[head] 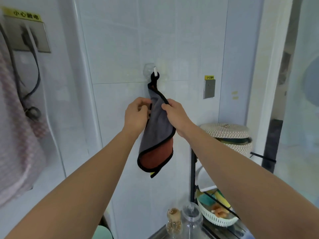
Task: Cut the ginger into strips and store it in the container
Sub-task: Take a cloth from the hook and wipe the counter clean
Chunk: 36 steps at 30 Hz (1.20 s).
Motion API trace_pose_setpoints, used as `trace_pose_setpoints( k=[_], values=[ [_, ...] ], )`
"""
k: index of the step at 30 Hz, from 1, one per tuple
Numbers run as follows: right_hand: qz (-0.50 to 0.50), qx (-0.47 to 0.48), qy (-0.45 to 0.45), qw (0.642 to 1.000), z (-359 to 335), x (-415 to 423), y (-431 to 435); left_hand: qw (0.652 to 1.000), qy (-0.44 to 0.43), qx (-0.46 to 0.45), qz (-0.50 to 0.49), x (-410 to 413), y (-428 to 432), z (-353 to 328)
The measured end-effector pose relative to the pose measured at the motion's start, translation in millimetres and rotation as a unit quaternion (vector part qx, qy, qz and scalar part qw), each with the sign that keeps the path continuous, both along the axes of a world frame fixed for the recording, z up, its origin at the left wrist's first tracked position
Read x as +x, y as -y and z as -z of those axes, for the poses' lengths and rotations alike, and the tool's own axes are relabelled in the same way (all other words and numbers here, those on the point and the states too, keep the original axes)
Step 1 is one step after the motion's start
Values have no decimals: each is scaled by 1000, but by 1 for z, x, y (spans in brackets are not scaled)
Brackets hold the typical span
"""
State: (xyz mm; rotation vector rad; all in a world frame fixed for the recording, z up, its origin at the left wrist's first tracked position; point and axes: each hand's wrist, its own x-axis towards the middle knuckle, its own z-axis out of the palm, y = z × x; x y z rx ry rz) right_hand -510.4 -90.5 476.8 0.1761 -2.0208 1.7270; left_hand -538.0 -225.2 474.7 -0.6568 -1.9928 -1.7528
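Observation:
A grey and rust-red towel [156, 135] with black trim hangs by its loop from a clear wall hook [154, 71] on the white tiled wall. My left hand [137, 116] has its fingers curled against the towel's left edge. My right hand [174, 112] grips the towel's right edge near the top, thumb over the black trim. Both arms reach up from the bottom of the view. No ginger, knife or container is in view.
A woven basket [229, 135] sits on a black rack [193, 178] at the right, with a white colander [217, 216] of sponges lower down. Glass bottles [191, 218] stand at the bottom centre. A pink cloth [15, 135] and a plugged socket [27, 37] are at the left.

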Motion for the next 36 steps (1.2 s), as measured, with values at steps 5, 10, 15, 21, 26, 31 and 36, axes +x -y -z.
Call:
trace_pose_setpoints(
  k=[5, 10, 15, 21, 26, 31, 36],
  values=[
    [-11, -192, 49, 980, -24, -5, -2, 999, 4, 19, 37, -3, -7, -16],
    [-134, -173, 56, 974, -47, 1, -12, 997, -17, -66, 31, -11, -11, -24],
    [-101, -189, -39, 976, -81, -8, -12, 967, -117, -203, -98, -22, -15, -30],
    [-78, -229, -79, 967, -89, -26, -6, 946, -119, -271, -133, -21, -17, -34],
    [-95, -294, -121, 943, -104, -31, -6, 943, -123, -276, -140, -13, -18, -42],
    [-43, -308, -63, 948, -72, -27, -9, 986, -64, -117, -103, 1, -26, -36],
    [20, -279, -16, 960, -28, 10, -24, 984, -21, -168, 62, 32, -45, -4]
  ],
)
